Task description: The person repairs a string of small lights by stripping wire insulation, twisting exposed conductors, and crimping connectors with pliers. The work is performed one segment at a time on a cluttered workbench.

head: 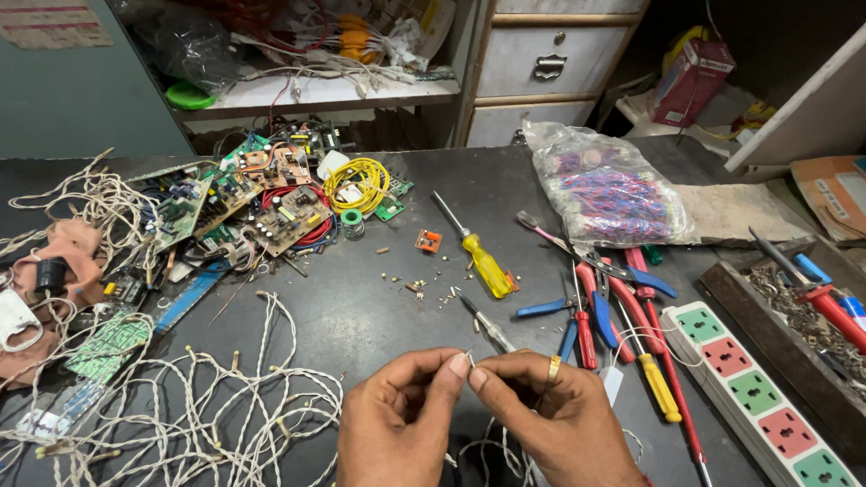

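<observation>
Both hands pinch a tiny wire end at the desk's near edge.
Left hand [397, 419] and right hand [555, 419] meet fingertip to fingertip, closed on a thin wire [471, 359]; seemingly twisting it, which calls for a fine, steady grip. Pliers [595, 311] lie just beyond.

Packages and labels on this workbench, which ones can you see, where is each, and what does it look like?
Plastic bag: right of centre on the table, clear, crumpled, full of red and blue wires.
Red box: top right, tilted, red with white patches.
Cardboard packet: far right edge, flat, orange-brown.
Paper label: top left on the wall, pinkish, partly cut off.
No screens in view.
</observation>
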